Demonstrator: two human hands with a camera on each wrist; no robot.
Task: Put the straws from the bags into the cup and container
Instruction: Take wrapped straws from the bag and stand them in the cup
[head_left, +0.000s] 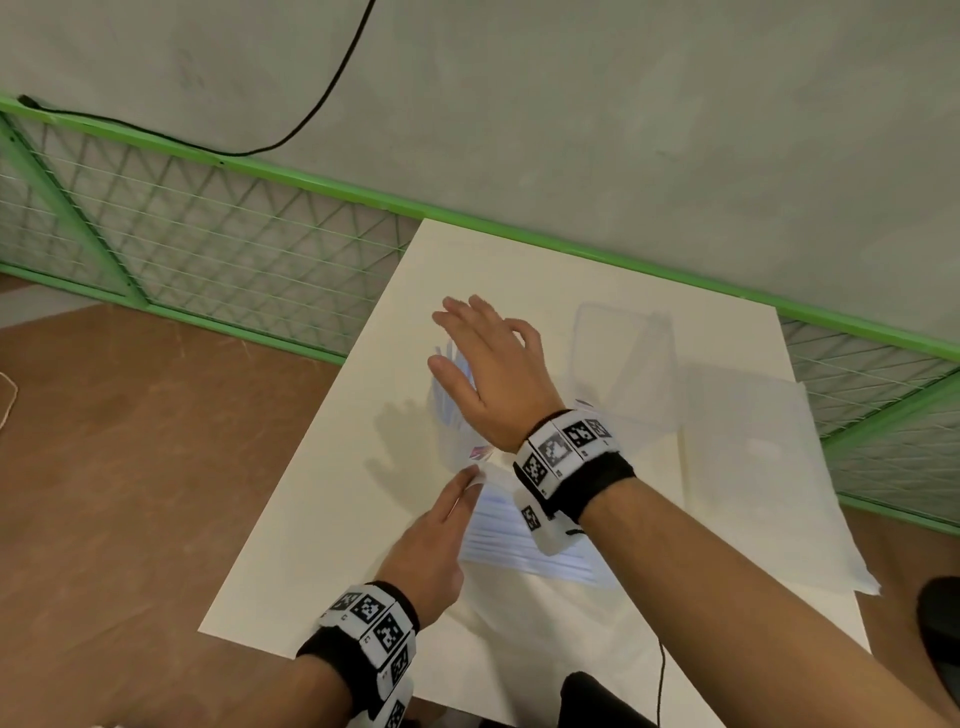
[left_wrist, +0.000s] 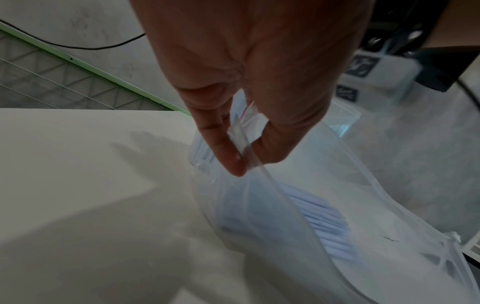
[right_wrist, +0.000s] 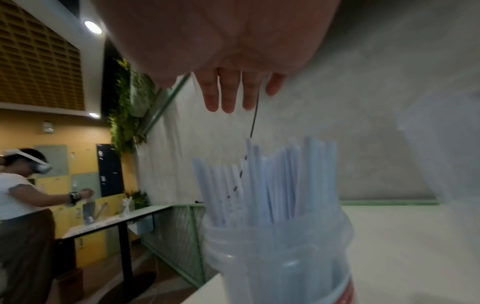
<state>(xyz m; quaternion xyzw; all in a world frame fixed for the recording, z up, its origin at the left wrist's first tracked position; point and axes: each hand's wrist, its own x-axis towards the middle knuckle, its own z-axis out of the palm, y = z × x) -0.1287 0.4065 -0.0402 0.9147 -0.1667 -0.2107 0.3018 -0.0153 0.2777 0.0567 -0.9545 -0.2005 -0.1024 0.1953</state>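
A clear plastic cup (head_left: 451, 431) full of pale blue-white straws (right_wrist: 272, 181) stands mid-table. My right hand (head_left: 467, 338) hovers just above the straw tops, fingers (right_wrist: 228, 96) straight and spread, holding nothing. Nearer me lies a clear zip bag (head_left: 524, 540) with more straws (left_wrist: 324, 222) inside. My left hand (head_left: 465, 486) pinches the bag's zip edge (left_wrist: 242, 146) between thumb and forefinger and lifts it off the table. A clear rectangular container (head_left: 623, 358) stands to the right of the cup; what it holds I cannot make out.
The white table (head_left: 311, 545) is backed by a green mesh fence (head_left: 208, 244) and a grey wall with a black cable (head_left: 311, 114). Another flat clear plastic bag (head_left: 753, 467) lies at the table's right. A person in a headset (right_wrist: 23, 185) stands far off left.
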